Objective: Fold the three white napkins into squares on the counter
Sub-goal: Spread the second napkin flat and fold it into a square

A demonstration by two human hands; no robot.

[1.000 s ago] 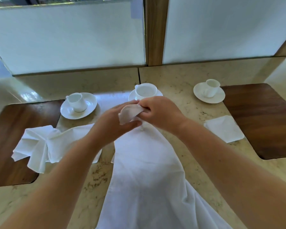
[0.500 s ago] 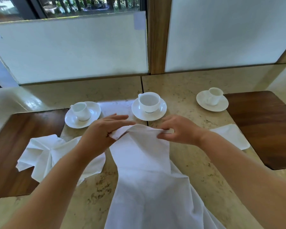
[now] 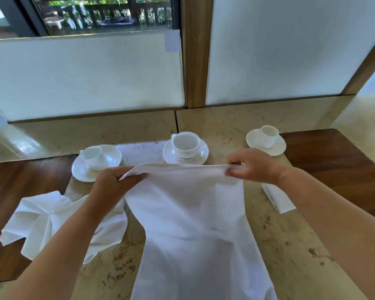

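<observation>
A large white napkin hangs from its top edge over the beige stone counter and runs down past the frame's bottom. My left hand pinches the top left corner and my right hand pinches the top right corner, stretching the edge taut between them. A crumpled white napkin lies at the left, partly on a wooden mat and partly under my left forearm. A folded white napkin rests flat at the right, half hidden by my right wrist.
Three white cups on saucers stand in a row behind the napkin: left, middle, right. Dark wooden mats lie at the left and right. Frosted panels and a wooden post close the back.
My hands have slid apart along the napkin's top edge, from bunched together in the middle to its two corners, spreading the cloth wide. The view has tilted upward.
</observation>
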